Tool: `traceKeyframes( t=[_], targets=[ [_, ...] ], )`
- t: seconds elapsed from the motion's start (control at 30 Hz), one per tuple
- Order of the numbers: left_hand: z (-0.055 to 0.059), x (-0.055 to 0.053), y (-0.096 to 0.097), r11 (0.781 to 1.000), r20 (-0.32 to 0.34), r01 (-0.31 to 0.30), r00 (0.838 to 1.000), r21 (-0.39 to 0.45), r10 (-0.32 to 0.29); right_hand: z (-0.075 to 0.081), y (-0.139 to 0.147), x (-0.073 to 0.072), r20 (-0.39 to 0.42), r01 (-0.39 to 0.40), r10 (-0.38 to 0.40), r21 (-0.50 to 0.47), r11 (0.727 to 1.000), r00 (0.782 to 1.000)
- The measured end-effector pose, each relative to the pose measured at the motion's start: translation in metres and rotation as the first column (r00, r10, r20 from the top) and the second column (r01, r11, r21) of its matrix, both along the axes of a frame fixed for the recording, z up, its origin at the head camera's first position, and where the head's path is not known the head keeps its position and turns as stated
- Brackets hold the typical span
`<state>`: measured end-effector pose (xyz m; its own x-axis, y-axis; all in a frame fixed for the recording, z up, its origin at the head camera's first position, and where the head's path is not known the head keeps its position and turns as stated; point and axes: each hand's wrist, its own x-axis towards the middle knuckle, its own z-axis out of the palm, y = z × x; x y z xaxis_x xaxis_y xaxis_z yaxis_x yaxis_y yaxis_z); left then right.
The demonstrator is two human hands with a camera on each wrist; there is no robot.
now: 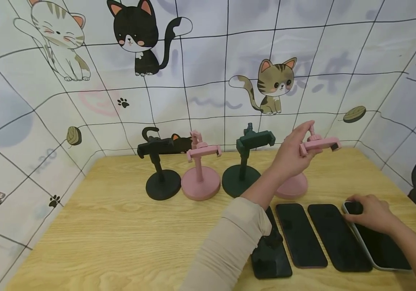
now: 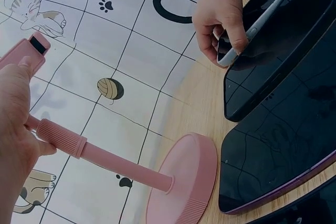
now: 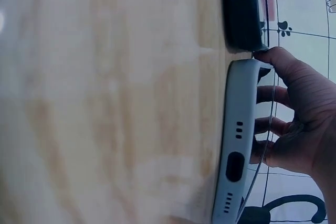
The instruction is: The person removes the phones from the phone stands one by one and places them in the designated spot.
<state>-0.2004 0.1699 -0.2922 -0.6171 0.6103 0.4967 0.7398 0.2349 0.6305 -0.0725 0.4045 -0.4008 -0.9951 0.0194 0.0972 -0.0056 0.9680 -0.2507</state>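
Note:
My left hand (image 1: pixel 290 152) holds the rightmost pink phone stand (image 1: pixel 318 144) near its clamp, with the fingers behind the stem. In the left wrist view the stand's round base (image 2: pixel 181 182) rests on the table and its post leans in the picture. My right hand (image 1: pixel 371 214) grips the upper end of a phone with a pale rim (image 1: pixel 384 246), thumb at one long edge and fingers over the other side. That phone lies screen up, rightmost in a row. Seen from its end in the right wrist view, the phone's pale edge (image 3: pixel 239 140) shows a charging port.
Left of the held phone lie three more dark phones: one (image 1: pixel 339 238), another (image 1: pixel 301 236), and one (image 1: pixel 271 256) partly behind my left sleeve. Along the back stand a black phone stand (image 1: pixel 163 186), a pink one (image 1: pixel 200 184) and a dark green one (image 1: pixel 242 178), before a cat-patterned cloth (image 1: pixel 208 101).

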Motion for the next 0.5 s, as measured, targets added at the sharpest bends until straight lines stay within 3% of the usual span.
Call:
traceKeyframes(
  t=[0.27, 0.5],
  targets=[
    [-0.002, -0.001, 0.004, 1.0, 0.015, 0.0, 1.0, 0.012, -0.001, -0.002, 0.005, 0.001, 0.003, -0.008, 0.008, -0.015, 1.0, 1.0],
    [-0.016, -0.001, -0.002, 0.994, 0.154, 0.022, 0.987, 0.108, -0.038, 0.008, -0.003, -0.003, 0.041, -0.06, 0.059, 0.03, 0.998, 0.997]
  ],
)
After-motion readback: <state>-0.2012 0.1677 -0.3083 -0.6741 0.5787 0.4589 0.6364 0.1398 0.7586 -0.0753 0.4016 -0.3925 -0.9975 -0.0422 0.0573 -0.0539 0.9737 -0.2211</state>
